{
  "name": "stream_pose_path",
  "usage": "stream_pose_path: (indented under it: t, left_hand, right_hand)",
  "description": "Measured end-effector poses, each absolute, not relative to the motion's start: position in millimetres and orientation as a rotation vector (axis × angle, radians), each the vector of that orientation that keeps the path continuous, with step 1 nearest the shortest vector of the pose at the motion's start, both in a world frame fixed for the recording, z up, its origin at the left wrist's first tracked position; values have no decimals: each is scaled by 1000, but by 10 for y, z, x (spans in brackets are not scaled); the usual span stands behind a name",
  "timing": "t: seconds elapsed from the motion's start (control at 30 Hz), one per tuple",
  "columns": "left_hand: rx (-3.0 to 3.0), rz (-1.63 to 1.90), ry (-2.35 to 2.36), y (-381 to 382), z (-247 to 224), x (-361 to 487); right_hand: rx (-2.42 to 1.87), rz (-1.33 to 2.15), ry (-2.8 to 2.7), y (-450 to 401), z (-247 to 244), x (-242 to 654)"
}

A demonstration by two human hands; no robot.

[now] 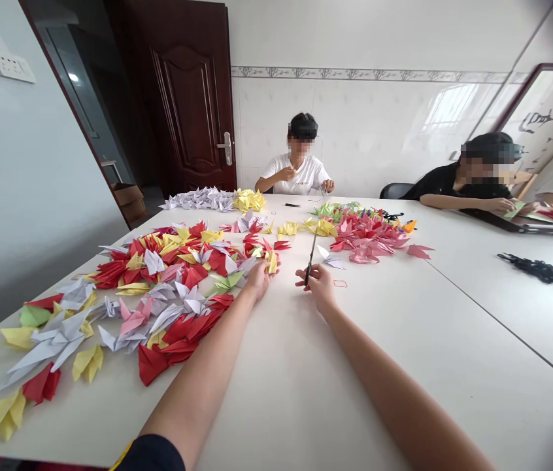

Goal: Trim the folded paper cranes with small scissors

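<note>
We pinch a slim black tool, too thin to identify for certain, in the clenched fingers of our right hand; its long axis tilts up and away from us, toward the pink paper cranes; our left hand lies nearer the heap of red, yellow and white paper cranes, its fingers released, just beside a yellow crane; both hands are over the white tabletop.

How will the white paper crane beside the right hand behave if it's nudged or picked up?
The white origami crane will probably feel very light and slide at a slight push, since it is thin folded paper lying loose on the table. Its pointed wings will likely crease if pinched hard. It may tip easily, resting on narrow folds.
</note>
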State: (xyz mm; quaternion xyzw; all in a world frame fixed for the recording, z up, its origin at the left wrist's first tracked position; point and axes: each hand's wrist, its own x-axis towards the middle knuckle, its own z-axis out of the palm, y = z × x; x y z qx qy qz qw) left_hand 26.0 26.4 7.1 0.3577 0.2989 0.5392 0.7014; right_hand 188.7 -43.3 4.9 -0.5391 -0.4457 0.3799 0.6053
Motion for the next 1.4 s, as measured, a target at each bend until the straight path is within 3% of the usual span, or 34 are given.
stream_pose_path:
  t: [0.63, 0.9, 1.2, 1.4]
  left_hand:
    - [1267, 1039, 718, 253, -43, 251]
    - [1120, 989, 657, 186, 51, 261]
    - [1236, 1284, 834, 126, 29, 270]
    - [1365, 1301, 913, 239, -72, 300]
  right_hand:
    - [-1334, 745, -1191, -94, -89, 1589]
    - [-1231, 832, -1149, -131, -73, 1632]
    - [-1286, 766, -1032, -186, -12, 1632]
    - [-1230, 757, -1058, -181, 0, 1618]
